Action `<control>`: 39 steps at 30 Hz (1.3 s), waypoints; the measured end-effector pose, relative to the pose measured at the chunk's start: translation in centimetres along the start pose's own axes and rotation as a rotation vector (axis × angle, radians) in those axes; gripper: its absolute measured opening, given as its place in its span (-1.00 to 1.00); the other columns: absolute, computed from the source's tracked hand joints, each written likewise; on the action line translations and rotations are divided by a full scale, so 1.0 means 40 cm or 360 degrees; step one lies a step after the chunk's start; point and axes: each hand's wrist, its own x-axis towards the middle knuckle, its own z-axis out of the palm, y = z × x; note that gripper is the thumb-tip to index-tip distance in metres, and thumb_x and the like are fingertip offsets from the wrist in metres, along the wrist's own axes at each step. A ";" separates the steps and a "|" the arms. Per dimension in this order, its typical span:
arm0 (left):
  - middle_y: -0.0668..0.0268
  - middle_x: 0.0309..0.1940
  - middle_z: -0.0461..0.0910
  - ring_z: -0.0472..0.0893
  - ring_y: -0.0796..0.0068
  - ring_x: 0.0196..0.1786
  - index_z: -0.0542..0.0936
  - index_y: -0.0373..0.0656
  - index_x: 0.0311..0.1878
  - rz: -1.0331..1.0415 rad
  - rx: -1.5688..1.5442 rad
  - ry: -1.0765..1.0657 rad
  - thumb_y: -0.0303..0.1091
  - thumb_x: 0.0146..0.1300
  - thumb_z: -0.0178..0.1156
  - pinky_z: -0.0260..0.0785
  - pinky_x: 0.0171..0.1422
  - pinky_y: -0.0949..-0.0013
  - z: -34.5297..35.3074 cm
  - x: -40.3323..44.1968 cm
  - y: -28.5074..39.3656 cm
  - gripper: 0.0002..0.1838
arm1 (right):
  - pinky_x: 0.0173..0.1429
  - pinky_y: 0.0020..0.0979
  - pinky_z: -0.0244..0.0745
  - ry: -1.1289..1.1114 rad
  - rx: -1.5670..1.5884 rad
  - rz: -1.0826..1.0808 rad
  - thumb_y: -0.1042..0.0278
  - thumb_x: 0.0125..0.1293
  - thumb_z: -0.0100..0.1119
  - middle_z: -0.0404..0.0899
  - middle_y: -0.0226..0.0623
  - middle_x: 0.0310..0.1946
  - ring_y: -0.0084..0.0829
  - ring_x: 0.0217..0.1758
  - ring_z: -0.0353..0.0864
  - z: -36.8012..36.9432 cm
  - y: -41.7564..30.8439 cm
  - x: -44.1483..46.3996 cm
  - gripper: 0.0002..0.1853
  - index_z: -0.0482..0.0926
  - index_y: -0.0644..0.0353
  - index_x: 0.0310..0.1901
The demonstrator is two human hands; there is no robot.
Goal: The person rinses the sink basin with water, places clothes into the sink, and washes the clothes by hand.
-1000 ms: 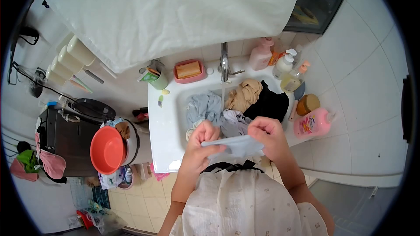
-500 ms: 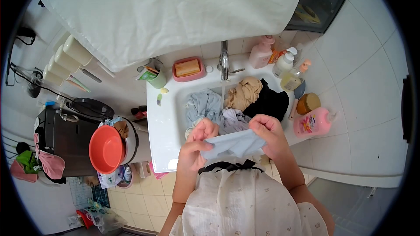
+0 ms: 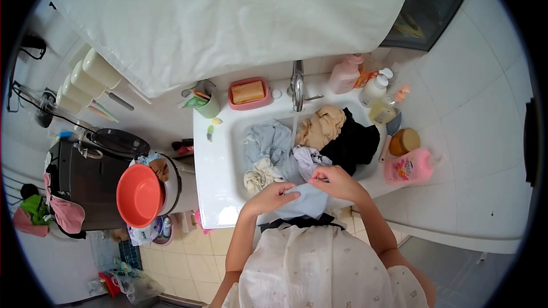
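Note:
A light blue piece of cloth hangs between my two hands at the sink's front edge. My left hand pinches its left side, and my right hand has thumb and fingers closed on its upper right edge. Beyond them, in the white sink, lie a pale blue garment, a cream cloth, a greyish-lavender cloth, a tan garment and a black garment. Water runs from the faucet onto the clothes.
Behind the sink sit a pink soap dish and a green cup. Pump bottles, an amber jar and a pink bottle line the right side. An orange-red basin stands at the left.
My hands have come closer together, and the cloth stretched between them now hangs slack and folded. The right hand has shifted left, uncovering more of the clothes in the sink.

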 end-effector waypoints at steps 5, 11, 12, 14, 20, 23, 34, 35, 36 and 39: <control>0.58 -0.57 0.31 0.18 0.78 -0.49 0.52 -0.27 -0.26 -0.0026 -0.0006 0.0045 -0.31 0.20 0.06 0.07 -0.45 0.62 -0.018 0.009 0.001 -0.80 | -0.37 -0.44 0.34 0.0289 -0.0154 -0.0104 0.32 0.12 0.07 0.47 -0.19 -0.60 -0.45 -0.50 0.46 -0.035 0.080 0.113 -0.79 0.45 0.34 -0.41; 0.50 -0.32 0.35 0.27 0.70 -0.24 0.47 -0.23 -0.19 0.0459 0.0155 0.0043 -0.25 0.27 -0.04 0.15 -0.15 0.60 -0.026 0.028 -0.026 -0.76 | -0.35 -0.51 0.36 0.0712 -0.0046 0.0107 0.23 0.26 -0.12 0.50 -0.27 -0.55 -0.54 -0.50 0.45 -0.122 0.213 0.355 -0.70 0.47 0.33 -0.38; 0.50 -0.32 0.35 0.27 0.70 -0.24 0.47 -0.23 -0.19 0.0462 0.0157 0.0053 -0.25 0.27 -0.04 0.15 -0.15 0.60 -0.029 0.023 -0.023 -0.76 | -0.36 -0.51 0.37 0.0663 0.0168 0.0259 0.21 0.29 -0.16 0.50 -0.27 -0.55 -0.53 -0.51 0.47 -0.126 0.212 0.378 -0.67 0.47 0.34 -0.37; 0.44 -0.23 0.38 0.27 0.64 -0.19 0.41 -0.23 -0.08 0.0082 -0.0221 0.0046 -0.22 0.28 -0.07 0.12 -0.04 0.57 -0.031 0.010 -0.013 -0.71 | -0.39 -0.47 0.35 0.0763 0.0264 0.0110 0.23 0.28 -0.18 0.50 -0.26 -0.58 -0.49 -0.52 0.47 -0.117 0.226 0.423 -0.68 0.45 0.34 -0.40; 0.37 -0.08 0.41 0.31 0.66 0.02 0.31 -0.25 0.09 -0.0168 -0.0905 0.0604 -0.20 0.26 -0.03 0.11 0.09 0.60 -0.033 -0.007 -0.086 -0.58 | -0.48 -0.38 0.34 0.1023 0.0201 -0.0055 0.34 0.26 -0.22 0.49 -0.21 -0.63 -0.39 -0.62 0.46 -0.099 0.180 0.501 -0.72 0.41 0.31 -0.50; 0.36 -0.06 0.42 0.36 0.69 0.00 0.24 -0.25 0.17 -0.0302 -0.1121 0.0582 -0.25 0.21 0.04 0.22 -0.05 0.65 -0.051 -0.051 0.042 -0.50 | -0.51 -0.28 0.32 0.1257 -0.0032 -0.0168 0.41 0.19 -0.14 0.44 -0.06 -0.64 -0.16 -0.62 0.45 -0.112 0.217 0.538 -0.80 0.39 0.30 -0.53; 0.38 -0.14 0.46 0.30 0.78 -0.35 0.29 -0.20 0.15 -0.0200 -0.1171 0.0527 -0.49 0.10 0.03 0.03 -0.40 0.68 -0.093 -0.070 0.047 -0.52 | -0.54 -0.47 0.20 0.1623 0.0615 -0.0265 0.46 0.11 -0.04 0.32 -0.37 -0.70 -0.50 -0.67 0.25 -0.154 0.191 0.490 -0.87 0.38 0.30 -0.53; 0.32 -0.02 0.41 0.36 0.62 0.03 0.27 -0.24 0.17 -0.0190 -0.1101 0.0429 -0.53 0.08 -0.01 0.20 0.01 0.62 -0.104 -0.073 0.053 -0.49 | -0.51 -0.49 0.20 0.1663 0.0757 -0.0392 0.44 0.14 -0.06 0.30 -0.44 -0.69 -0.54 -0.64 0.24 -0.125 0.140 0.423 -0.86 0.39 0.30 -0.50; 0.32 -0.02 0.41 0.36 0.62 0.03 0.27 -0.24 0.17 -0.0201 -0.1108 0.0429 -0.53 0.08 -0.01 0.20 0.01 0.62 -0.114 -0.069 0.046 -0.49 | -0.49 -0.51 0.21 0.1706 0.0903 -0.0512 0.41 0.18 -0.08 0.28 -0.50 -0.67 -0.59 -0.61 0.24 -0.088 0.092 0.360 -0.84 0.41 0.30 -0.48; 0.27 0.00 0.40 0.29 0.55 0.12 0.29 -0.23 0.16 0.0166 -0.0963 0.0151 -0.54 0.03 -0.07 0.05 0.18 0.54 -0.134 -0.041 0.042 -0.48 | -0.45 -0.55 0.21 0.0912 0.0257 -0.0858 0.31 0.21 -0.03 0.30 -0.49 -0.65 -0.62 -0.56 0.27 0.050 -0.019 0.272 -0.81 0.47 0.27 -0.35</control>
